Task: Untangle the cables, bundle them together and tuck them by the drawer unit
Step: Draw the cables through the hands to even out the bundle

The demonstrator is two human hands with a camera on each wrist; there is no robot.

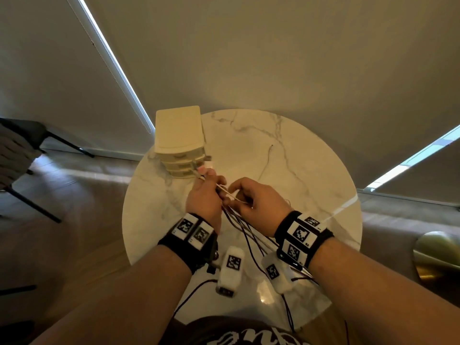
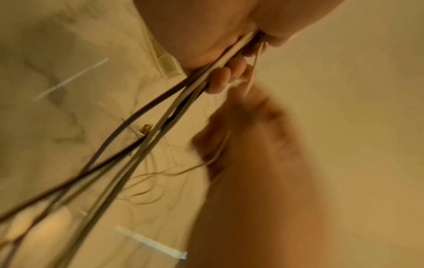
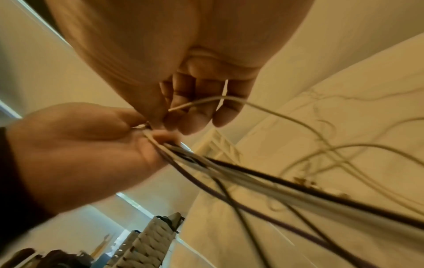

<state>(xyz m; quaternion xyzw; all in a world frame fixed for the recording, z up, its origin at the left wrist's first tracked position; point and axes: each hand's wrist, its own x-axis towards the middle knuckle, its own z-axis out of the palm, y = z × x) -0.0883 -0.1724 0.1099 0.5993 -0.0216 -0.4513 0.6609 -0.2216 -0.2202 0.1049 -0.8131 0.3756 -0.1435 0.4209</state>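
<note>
Over the round marble table [image 1: 298,170], my left hand [image 1: 216,186] grips a bundle of dark and pale cables [image 1: 239,225], which hangs down toward my body. The left wrist view shows its fingers [image 2: 220,79] curled round the bundle [image 2: 160,127]. My right hand [image 1: 235,195] is close beside it, pinching a thin pale cable [image 3: 229,98] that runs through its curled fingers [image 3: 195,108]. The cream drawer unit [image 1: 178,140] stands at the table's far left, just beyond the left hand.
Two white adapter blocks [image 1: 231,268] [image 1: 275,271] lie near the table's front edge with cables trailing off it. A loose thin wire [image 1: 266,158] lies mid-table. A dark chair [image 1: 17,150] stands at the left and a gold object [image 1: 438,255] at the right.
</note>
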